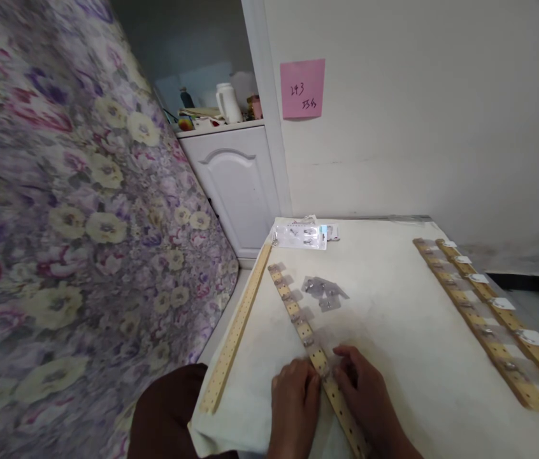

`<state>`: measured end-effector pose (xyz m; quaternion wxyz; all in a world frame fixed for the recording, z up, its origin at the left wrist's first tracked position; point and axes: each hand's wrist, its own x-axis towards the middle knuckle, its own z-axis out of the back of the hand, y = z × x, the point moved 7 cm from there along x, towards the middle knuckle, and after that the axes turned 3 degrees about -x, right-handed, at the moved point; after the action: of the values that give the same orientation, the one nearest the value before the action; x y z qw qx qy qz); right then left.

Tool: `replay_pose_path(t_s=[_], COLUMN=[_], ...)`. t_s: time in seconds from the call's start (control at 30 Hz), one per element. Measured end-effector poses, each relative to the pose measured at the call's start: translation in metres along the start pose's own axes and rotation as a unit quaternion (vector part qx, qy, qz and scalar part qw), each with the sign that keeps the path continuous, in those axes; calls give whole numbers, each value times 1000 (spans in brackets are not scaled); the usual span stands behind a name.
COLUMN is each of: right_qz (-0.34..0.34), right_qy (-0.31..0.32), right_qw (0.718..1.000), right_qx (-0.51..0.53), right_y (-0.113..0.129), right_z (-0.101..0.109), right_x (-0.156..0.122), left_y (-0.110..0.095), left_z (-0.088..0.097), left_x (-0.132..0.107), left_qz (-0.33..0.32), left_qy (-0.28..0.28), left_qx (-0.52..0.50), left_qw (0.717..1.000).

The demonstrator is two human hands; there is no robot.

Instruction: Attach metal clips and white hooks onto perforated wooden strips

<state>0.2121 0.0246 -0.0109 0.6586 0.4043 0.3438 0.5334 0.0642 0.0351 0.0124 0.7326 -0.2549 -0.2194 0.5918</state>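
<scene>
My left hand and right hand, fingers curled, pinched the perforated strip between them. Beyond them it carried fittings; nearer holes seemed unfilled. Loose packets lay ahead.

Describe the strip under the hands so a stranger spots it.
On the white-covered table, the strip lies left of centre, between a bare strip at the edge and a pair far right. Only it has the left hand and right hand on it.

Cloth-covered table: wooden strips, clear packets, blister pack.
</scene>
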Motion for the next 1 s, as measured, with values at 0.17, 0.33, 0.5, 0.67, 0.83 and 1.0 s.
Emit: replay_pose_path(t_s=[0.17, 0.33, 0.5, 0.67, 0.83, 1.0], right_qz=[-3, -4, -3, -2, -3, 1], right_qy=[11, 4, -1, -12, -12, -11], right_qw=[1000, 1000, 1000, 1000, 1000, 1000], right_qx=[-5, -8, -4, 2, 0, -3], right_y=[0, -1, -3, -1, 1, 3], right_z=[-2, -2, -2, -1, 0, 1], right_x=[0, 1, 2, 2, 2, 2], left_y=[1, -1, -1, -2, -4, -3], left_z=[-2, -2, -2, -1, 1, 0], left_x=[0, -1, 0, 1, 2, 2], left_qz=[-9, -8, -9, -9, -13, -9], left_qy=[4, 1, -1, -9, -16, -14], left_qx=[9, 16, 12, 11, 8, 12], left_qw=[1000, 1000, 1000, 1000, 1000, 1000])
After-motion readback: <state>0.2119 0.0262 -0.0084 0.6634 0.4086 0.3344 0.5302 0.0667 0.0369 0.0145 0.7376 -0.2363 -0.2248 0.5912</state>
